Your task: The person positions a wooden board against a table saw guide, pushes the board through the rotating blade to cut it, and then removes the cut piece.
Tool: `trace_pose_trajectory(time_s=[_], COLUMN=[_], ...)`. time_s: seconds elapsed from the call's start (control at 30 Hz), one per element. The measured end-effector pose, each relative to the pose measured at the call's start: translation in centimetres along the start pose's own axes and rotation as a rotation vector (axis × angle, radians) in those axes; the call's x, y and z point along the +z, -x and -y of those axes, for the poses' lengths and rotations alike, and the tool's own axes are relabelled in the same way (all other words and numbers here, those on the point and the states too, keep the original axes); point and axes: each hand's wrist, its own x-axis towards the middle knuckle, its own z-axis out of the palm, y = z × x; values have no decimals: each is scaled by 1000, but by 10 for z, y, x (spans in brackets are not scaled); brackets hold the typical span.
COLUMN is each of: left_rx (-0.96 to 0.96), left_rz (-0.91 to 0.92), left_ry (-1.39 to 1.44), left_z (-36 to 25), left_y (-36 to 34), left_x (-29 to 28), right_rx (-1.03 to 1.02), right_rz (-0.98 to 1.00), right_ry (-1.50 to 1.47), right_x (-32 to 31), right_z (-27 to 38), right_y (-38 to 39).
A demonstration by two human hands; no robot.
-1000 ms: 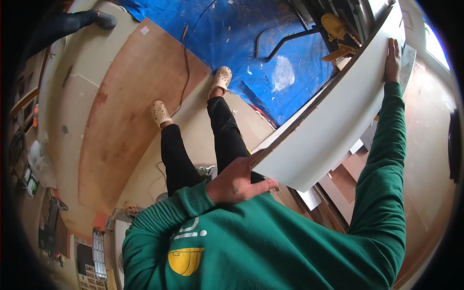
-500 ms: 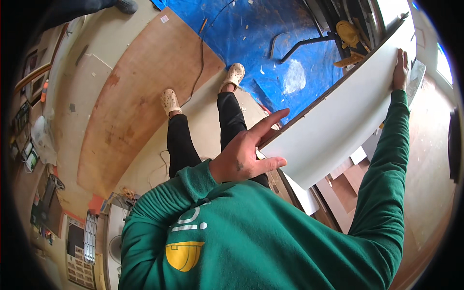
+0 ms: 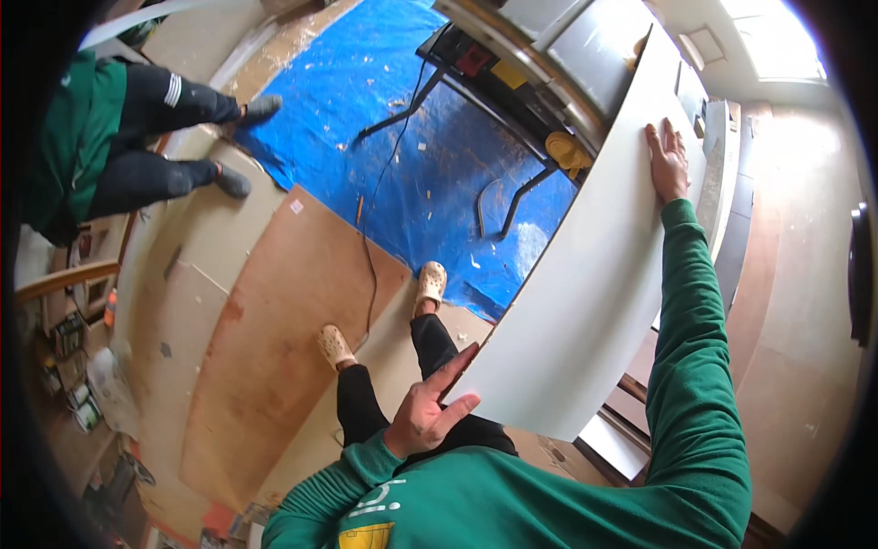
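Observation:
A long white panel (image 3: 576,302) with a thin dark edge slants from my waist toward the far right. My left hand (image 3: 424,418) grips its near left corner, with the thumb over the white face and the index finger stretched along the edge; the other fingers are hidden behind the panel. Farther along, my right hand (image 3: 670,166) lies flat on the white face with its fingers apart. The panel's far end comes up beside a work table (image 3: 485,96) with dark metal legs.
A brown plywood sheet (image 3: 274,348) lies under my feet, crossed by a dark cord (image 3: 368,274). Beyond it spreads a blue tarp (image 3: 320,119) with scraps on it. A co-worker (image 3: 110,137) in green and black stands at far left. More boards (image 3: 631,444) lie beneath the panel.
My view has shifted, bringing the table and more of the co-worker into sight. Both hands stay on the panel, its near corner now lower in view.

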Motion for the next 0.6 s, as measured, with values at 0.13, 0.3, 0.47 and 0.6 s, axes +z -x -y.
trace_pose_trajectory(time_s=[0.13,0.3,0.47,0.6], left_rx=[-36,-113,-132,-187], left_rz=[-9,44,78,90], left_ry=[48,58,88,124], left_z=[-6,-11,-9,-16], left_y=[9,22,13,16], left_x=[4,-2,-5,-10], right_rx=[98,165,192,204], right_rz=[5,43,37,55], right_ry=[14,94,86,78], right_x=[-19,-29,-43,-46], right_z=[24,46,54,57], right_y=[20,44,44,51])
